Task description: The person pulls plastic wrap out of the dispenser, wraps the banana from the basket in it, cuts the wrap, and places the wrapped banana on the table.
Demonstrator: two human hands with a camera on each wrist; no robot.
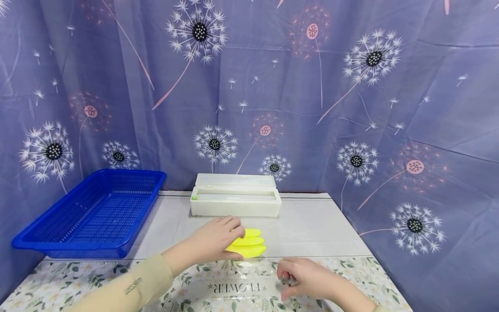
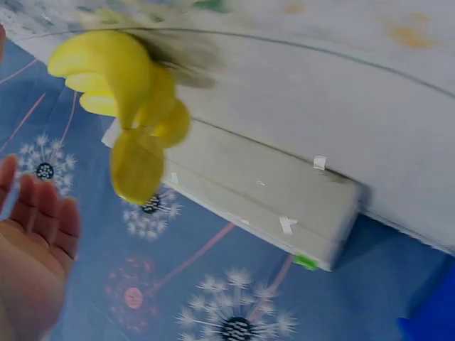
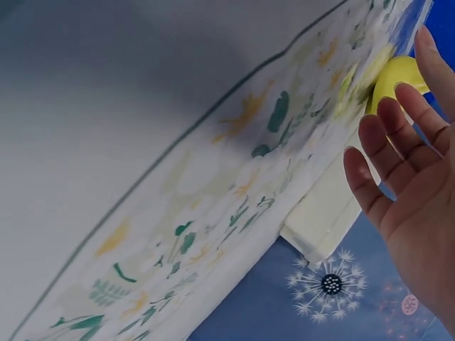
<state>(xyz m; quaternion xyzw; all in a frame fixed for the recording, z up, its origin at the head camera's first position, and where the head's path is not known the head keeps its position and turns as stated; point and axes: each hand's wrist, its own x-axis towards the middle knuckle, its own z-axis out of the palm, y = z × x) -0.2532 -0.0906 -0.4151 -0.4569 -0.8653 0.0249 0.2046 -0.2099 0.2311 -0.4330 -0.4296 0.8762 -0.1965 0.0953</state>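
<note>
A bunch of yellow bananas (image 1: 251, 251) lies on the white part of the table, in front of the white box. My left hand (image 1: 216, 240) is at the left end of the bunch and overlaps it in the head view. Its fingers (image 2: 48, 213) look loosely extended in the left wrist view, with a gap between them and the bananas (image 2: 131, 78). To the right and nearer the front, my right hand (image 1: 309, 279) hovers over the flowered cloth, holding nothing. In the right wrist view its fingers (image 3: 398, 142) are spread and relaxed.
A blue plastic basket (image 1: 134, 216) stands at the left of the table. The long white box (image 1: 235, 209), lid raised and a green piece at its left end, sits at the back. A flowered cloth (image 1: 202, 277) covers the front. A dandelion-print curtain (image 1: 253, 86) hangs behind.
</note>
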